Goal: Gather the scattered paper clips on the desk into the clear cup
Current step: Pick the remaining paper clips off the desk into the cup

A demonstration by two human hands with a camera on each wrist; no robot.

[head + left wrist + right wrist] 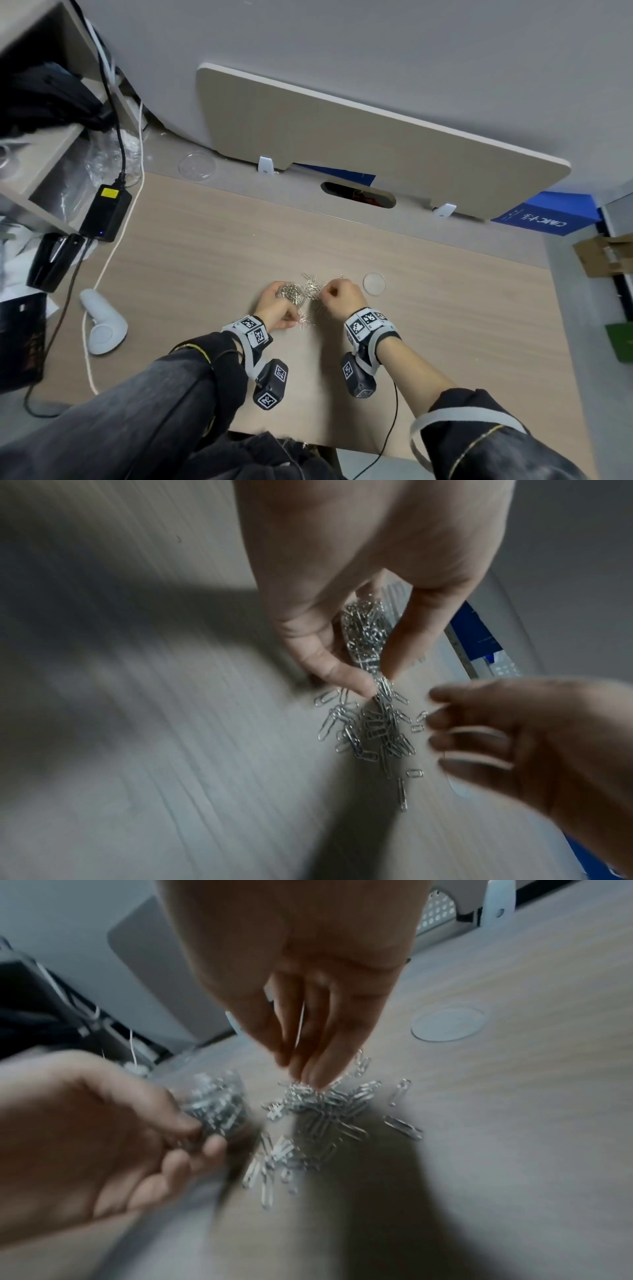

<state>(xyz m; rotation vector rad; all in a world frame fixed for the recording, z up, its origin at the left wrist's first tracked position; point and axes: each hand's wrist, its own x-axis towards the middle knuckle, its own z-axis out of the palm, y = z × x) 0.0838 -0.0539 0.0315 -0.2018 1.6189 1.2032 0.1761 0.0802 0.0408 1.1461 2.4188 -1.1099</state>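
Here, on the pale wood table (445, 325), near its front middle: a loose heap of silver paper clips (313, 291), lying flat with long axes pointing every which way, a few strays at the near edge of the heap. Just left of the heap, the clear cup (292, 294), tipped over with its mouth turned toward the clips, already well packed with clips; exact tilt hard to judge through the blur. Left hand (278, 306) wrapped round the cup, fingers curled on its wall, thumb and forefinger meeting at the rim right at the heap's edge. Right hand (342, 295) above the heap's right side, fingers (320, 1053) bunched together and pointing down into the clips, tips touching them; whether any clip is truly pinched, impossible to tell. Just right of that hand, a round clear lid (374, 283) flat on the table. Farther off at left, a white controller (102, 322) and a black power adapter (107, 212).
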